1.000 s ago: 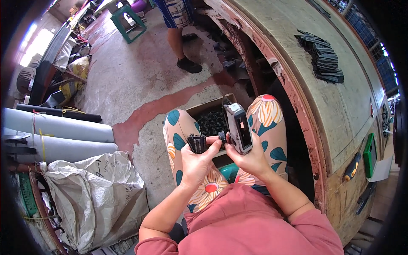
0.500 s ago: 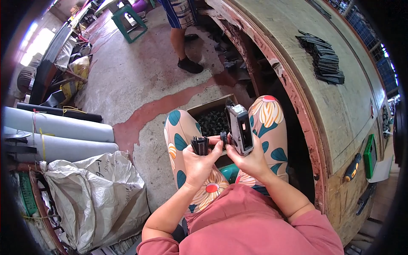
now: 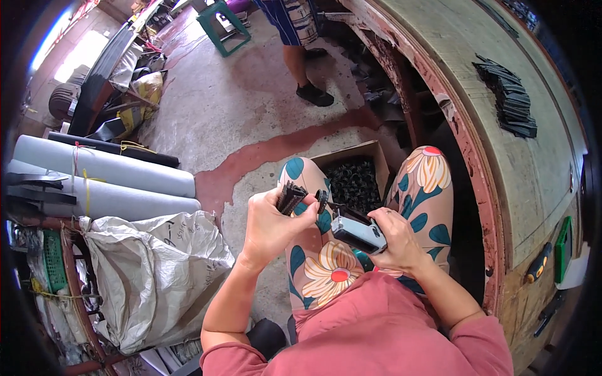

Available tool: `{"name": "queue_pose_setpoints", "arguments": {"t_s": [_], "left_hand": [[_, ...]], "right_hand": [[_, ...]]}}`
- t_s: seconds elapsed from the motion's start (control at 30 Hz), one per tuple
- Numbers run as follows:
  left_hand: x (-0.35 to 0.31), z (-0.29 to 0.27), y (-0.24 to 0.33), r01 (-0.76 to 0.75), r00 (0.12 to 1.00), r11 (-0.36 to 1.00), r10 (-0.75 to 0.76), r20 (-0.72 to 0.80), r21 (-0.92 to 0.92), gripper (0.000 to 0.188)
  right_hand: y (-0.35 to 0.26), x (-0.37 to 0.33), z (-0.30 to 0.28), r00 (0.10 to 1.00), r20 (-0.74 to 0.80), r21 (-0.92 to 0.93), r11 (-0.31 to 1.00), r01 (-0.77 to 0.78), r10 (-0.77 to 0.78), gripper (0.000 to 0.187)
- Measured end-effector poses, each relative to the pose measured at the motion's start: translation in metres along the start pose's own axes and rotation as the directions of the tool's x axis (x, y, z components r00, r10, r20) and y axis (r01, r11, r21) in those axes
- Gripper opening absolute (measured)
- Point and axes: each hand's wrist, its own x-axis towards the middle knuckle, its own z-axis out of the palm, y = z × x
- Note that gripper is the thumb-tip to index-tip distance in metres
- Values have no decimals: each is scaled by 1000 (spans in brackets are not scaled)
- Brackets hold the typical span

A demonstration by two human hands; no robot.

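A bundle of short black ribbed strips [image 3: 291,198] is gripped in my left hand [image 3: 266,229]. One strip bent into a small loop [image 3: 322,200] stands at the tips of that hand's thumb and forefinger. My right hand [image 3: 401,241] is wrapped round a grey and black stapler [image 3: 359,232], lying tilted above my lap, its front end toward the left hand and apart from the loop. Beyond both hands, between my knees, many small black loops [image 3: 352,188] fill a cardboard box [image 3: 380,164].
On the wooden table [image 3: 451,56] at right lies a pile of black strips [image 3: 509,100]. A screwdriver [image 3: 538,263] hangs at its near side. Grey rolls [image 3: 113,169] and a white sack [image 3: 160,269] are at left. Another person's leg [image 3: 298,66] stands ahead.
The stapler has swung from upright to lying low, away from the looped strip. My left hand has risen slightly with the bundle and loop. The whole view has shifted.
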Motion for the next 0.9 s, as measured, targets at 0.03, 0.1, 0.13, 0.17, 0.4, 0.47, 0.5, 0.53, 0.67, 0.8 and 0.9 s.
{"name": "queue_pose_setpoints", "arguments": {"t_s": [0.03,0.1,0.13,0.17,0.4,0.47,0.5,0.53,0.67,0.8,0.9], "left_hand": [[-1,-1,0,-23,1000,999,23,14,39,10],[-1,-1,0,-47,998,996,45,33,77,10],[-1,-1,3,-71,997,991,65,50,113,10],[-1,0,4,-94,994,984,85,68,148,11],[-2,6,0,-227,974,935,215,73,273,13],[-2,6,4,-237,971,931,216,105,278,13],[-2,6,3,-236,971,931,215,105,278,13],[-2,7,3,-253,967,927,231,108,278,13],[-2,7,-1,-272,961,920,244,129,281,14],[-1,7,0,-275,959,917,242,147,287,14],[-1,7,4,-295,954,915,263,148,276,15]], "right_hand": [[0,1,0,1000,-2,1,1000,-2,2,48],[0,2,1,999,2,-29,999,33,-33,51],[1,3,1,1000,1,-30,999,30,-30,51],[1,4,1,999,0,-37,998,50,-51,52],[1,4,-1,996,4,-79,992,94,-94,55],[1,3,-1,996,1,-73,994,85,-85,55],[1,3,0,997,-2,-66,995,79,-79,55],[1,2,0,997,-1,-66,995,79,-79,55],[1,3,-1,997,-4,-64,995,79,-80,53],[3,3,-1,996,-8,-57,995,87,-87,52],[4,2,-1,996,-16,-58,995,85,-86,51]]}}
